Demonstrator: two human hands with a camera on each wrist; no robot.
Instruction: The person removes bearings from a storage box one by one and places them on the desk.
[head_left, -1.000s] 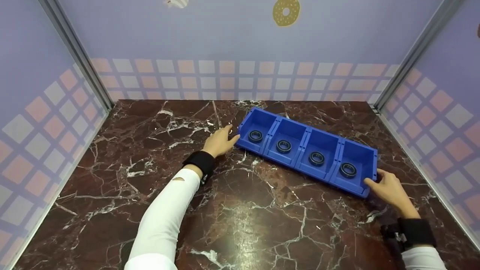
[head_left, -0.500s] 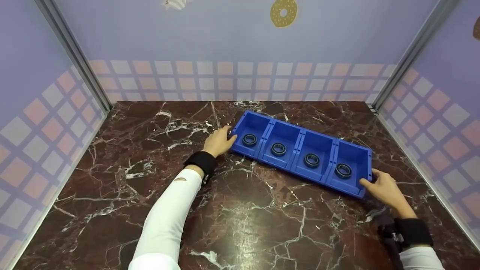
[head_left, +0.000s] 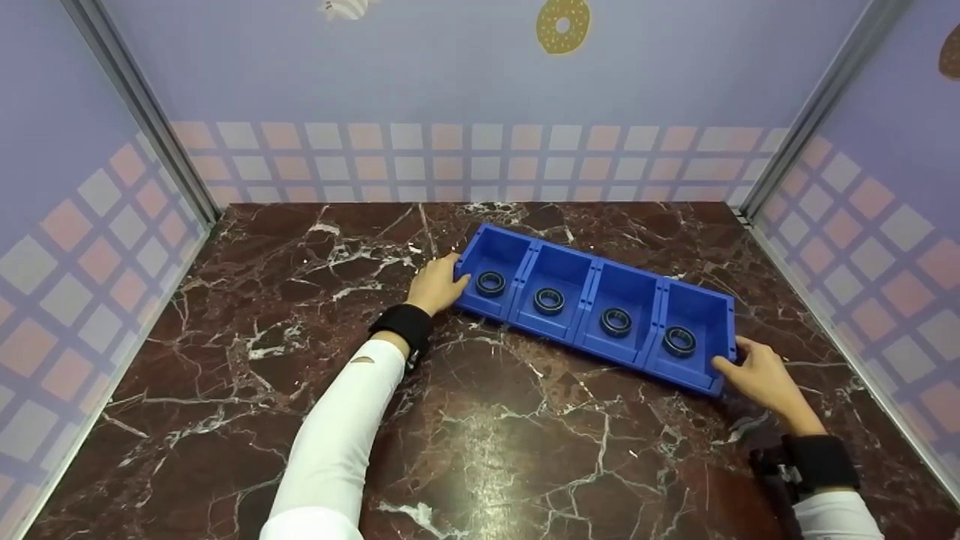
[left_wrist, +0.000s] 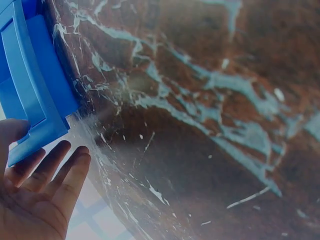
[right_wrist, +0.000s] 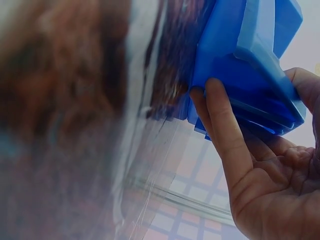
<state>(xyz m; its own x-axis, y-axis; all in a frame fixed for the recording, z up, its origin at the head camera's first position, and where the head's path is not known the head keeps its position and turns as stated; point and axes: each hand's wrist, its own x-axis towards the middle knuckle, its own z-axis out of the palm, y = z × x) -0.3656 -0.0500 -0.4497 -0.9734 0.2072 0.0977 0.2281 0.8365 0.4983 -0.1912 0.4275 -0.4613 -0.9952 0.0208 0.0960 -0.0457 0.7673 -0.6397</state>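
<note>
A long blue compartment tray (head_left: 587,285) lies slantwise on the table, its right end nearer to me. Each of its several compartments holds one dark ring-shaped bearing, such as the leftmost bearing (head_left: 490,283) and the rightmost bearing (head_left: 679,341). At the tray's left end is my left hand (head_left: 436,285), thumb over the rim and fingers around the outside of the end wall. My right hand (head_left: 761,375) grips the opposite end, with its thumb on the rim. In the right wrist view, its fingers (right_wrist: 227,132) lie along the outer wall.
The tabletop (head_left: 480,450) is dark red marbled stone. A patterned wall (head_left: 480,90) stands behind it, with further panels at left and right joined by grey metal corner posts.
The tray has slid left and slightly toward me, bearings along with it. My right hand has moved left with it. The left hand has stayed nearly in place as the tray's end came against it.
</note>
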